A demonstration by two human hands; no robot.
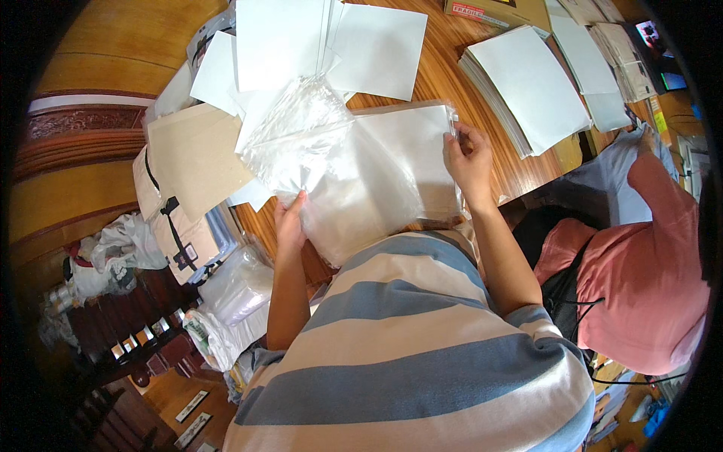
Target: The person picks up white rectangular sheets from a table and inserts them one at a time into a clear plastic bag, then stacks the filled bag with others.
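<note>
Looks super woody in here: stripy brown worktop (440, 83) lit pretty bright, honey-brown panelling (120, 38) off to the left with carved reddish trim (86, 119) running across, plus dark wooden furniture (102, 328) lower down.

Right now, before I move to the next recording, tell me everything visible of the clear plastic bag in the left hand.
The clear plastic bag looks thin, glossy and see-through, roughly rectangular, with soft wrinkles. The left hand grips its left side. It slants across the workspace, its right part overlapping a white sheet. Crumpled, glare-lit film adjoins its upper left; whether that is the same bag, I cannot tell. Its opening is not clear.
</note>
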